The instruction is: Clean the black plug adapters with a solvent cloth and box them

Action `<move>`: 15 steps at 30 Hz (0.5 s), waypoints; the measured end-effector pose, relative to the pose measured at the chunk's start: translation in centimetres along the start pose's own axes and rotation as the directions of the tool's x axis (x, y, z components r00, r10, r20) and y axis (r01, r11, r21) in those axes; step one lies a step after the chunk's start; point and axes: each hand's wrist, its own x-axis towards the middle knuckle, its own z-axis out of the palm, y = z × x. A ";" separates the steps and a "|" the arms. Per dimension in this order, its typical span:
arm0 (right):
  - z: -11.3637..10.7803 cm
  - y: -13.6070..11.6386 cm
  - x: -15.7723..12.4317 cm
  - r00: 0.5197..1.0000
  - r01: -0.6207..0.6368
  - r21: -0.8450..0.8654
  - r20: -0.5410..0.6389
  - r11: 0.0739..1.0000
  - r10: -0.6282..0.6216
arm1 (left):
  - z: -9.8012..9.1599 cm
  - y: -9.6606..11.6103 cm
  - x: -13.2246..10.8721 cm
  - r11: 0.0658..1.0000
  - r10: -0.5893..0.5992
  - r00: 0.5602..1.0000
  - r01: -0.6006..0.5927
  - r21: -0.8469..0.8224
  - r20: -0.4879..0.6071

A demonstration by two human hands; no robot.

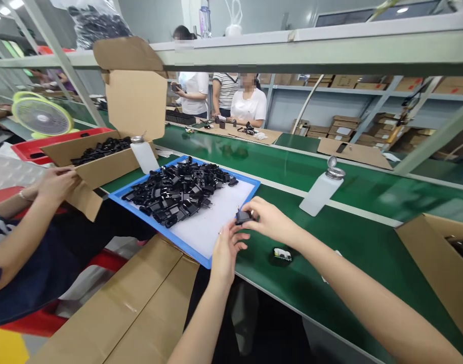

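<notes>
Between thumb and fingers, my right hand grips a black plug adapter whose metal pins point upward. Just below and left of it is my left hand, palm up with its fingers apart; whether a fingertip touches the adapter I cannot tell. Both hands are over the right edge of a blue-rimmed tray. A heap of black plug adapters with cables covers much of the tray's white bottom. On the green work surface near my right forearm lies a small black-and-white part.
Two white pump bottles stand on the green bench. An open carton sits at the right, another carton behind the tray. A co-worker's hands are at the left. More people stand across the bench.
</notes>
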 end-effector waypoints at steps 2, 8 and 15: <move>-0.6 -0.2 -3.0 0.996 0.064 -0.016 -0.057 0.998 -0.065 | 0.4 0.7 0.2 0.998 -0.045 0.995 0.040 0.053 0.095; -1.7 2.1 -7.8 0.973 -0.151 0.348 -0.114 0.925 0.202 | 2.6 -0.5 -0.3 0.936 0.060 0.970 -0.137 0.323 0.237; 1.1 3.4 -10.9 0.925 -0.160 0.166 -0.320 0.973 0.206 | 1.9 -3.2 -1.7 0.694 0.375 0.913 -0.391 0.605 0.160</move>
